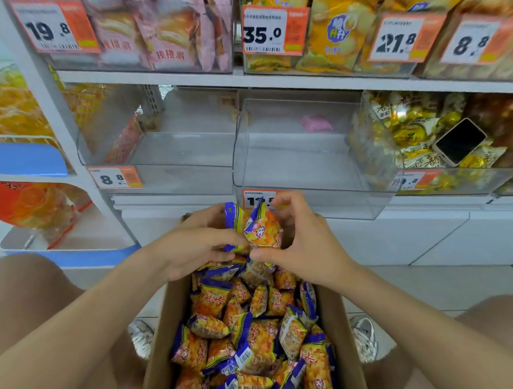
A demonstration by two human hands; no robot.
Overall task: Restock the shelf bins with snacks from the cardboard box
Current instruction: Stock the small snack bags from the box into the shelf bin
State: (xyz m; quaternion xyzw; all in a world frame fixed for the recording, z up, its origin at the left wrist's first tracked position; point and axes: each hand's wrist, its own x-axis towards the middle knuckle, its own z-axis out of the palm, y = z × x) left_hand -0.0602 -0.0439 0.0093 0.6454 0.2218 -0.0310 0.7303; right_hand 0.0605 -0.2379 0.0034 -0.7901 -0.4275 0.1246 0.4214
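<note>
Both hands up over the far end of the box, a packet in each

Your left hand (190, 249) is curled around one purple-edged snack packet (233, 220). Your right hand (306, 245) pinches a second orange packet (262, 230) between thumb and fingertips, and the two packets touch in the middle. They sit just above the far end of the cardboard box (160, 343), which is between your knees and packed with the same snacks (248, 334) nearly wall to wall. Right past your knuckles is the front lip of the middle clear bin (337, 204). It's wide open inside, with only a small pink thing (316, 123) at the far back. The left clear bin (185, 179) has loads of room too. The bin on the right is full of gold sweets (404, 125), with a phone (460, 140) lying on top.
</note>
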